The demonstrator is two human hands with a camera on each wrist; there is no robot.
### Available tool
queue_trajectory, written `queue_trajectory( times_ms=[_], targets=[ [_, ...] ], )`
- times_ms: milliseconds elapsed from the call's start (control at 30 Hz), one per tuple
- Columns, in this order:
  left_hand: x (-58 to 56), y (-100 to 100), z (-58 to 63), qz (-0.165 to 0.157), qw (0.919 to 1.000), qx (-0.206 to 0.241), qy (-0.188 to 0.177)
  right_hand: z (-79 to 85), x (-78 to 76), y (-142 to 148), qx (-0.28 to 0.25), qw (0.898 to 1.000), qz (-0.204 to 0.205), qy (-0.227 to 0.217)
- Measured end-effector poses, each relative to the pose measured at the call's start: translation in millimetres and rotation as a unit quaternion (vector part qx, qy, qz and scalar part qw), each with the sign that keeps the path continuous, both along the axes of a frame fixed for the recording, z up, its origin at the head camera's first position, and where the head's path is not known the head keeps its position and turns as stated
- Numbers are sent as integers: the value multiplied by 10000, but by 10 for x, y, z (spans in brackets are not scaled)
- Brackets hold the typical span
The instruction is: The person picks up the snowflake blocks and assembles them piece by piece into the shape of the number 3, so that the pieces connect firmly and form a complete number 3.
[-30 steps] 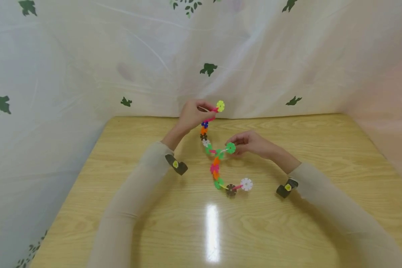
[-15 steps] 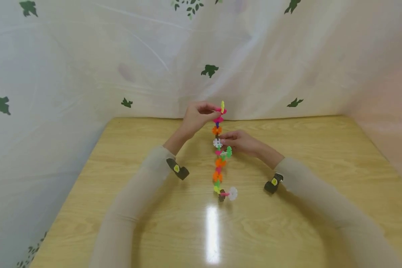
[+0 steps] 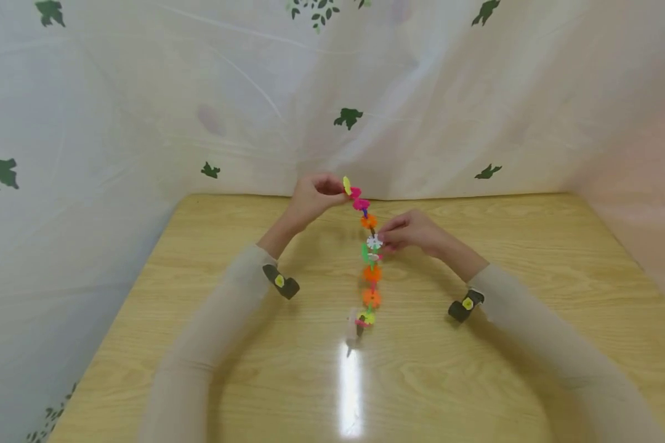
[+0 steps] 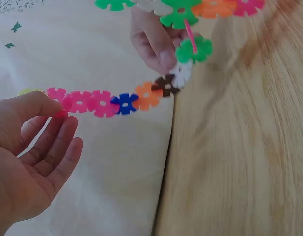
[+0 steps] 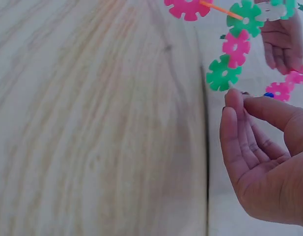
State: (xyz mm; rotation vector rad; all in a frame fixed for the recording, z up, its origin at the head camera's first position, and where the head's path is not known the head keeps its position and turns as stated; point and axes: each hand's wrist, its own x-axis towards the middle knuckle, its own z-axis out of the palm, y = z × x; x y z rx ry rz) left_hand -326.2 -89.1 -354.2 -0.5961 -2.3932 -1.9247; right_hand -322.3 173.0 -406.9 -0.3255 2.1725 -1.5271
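A chain of notched plastic interlocking discs (image 3: 372,274), in several bright colours, hangs above the table in the head view. My left hand (image 3: 316,200) pinches a pink disc (image 4: 57,96) beside the yellow end disc (image 3: 346,185). Lower down the chain, my right hand (image 3: 415,232) pinches it at a white disc (image 3: 374,242); its thumb and fingertip cover part of that spot in the right wrist view. From the middle a short branch with a green disc (image 3: 365,253) sticks out. The chain's lower end, with a pale disc (image 3: 352,320), dangles over the wood.
The wooden table (image 3: 504,307) spreads below both hands. Behind its back edge hangs a pale cloth (image 3: 255,123) with green leaf shapes, which also runs down the left side. Each wrist carries a black camera strap (image 3: 279,281).
My right hand has gone from beside the green branch disc to pinching the chain at the white disc. The chain has turned, its branch and lower end swinging from right to left.
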Motion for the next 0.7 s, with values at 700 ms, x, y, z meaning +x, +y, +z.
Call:
queue_trajectory(
  times_ms=[700],
  targets=[
    [-53, -315, -394, -585, 9866, -436, -1458, 71, 92, 35, 1278, 9801, -102, 1515]
  ],
)
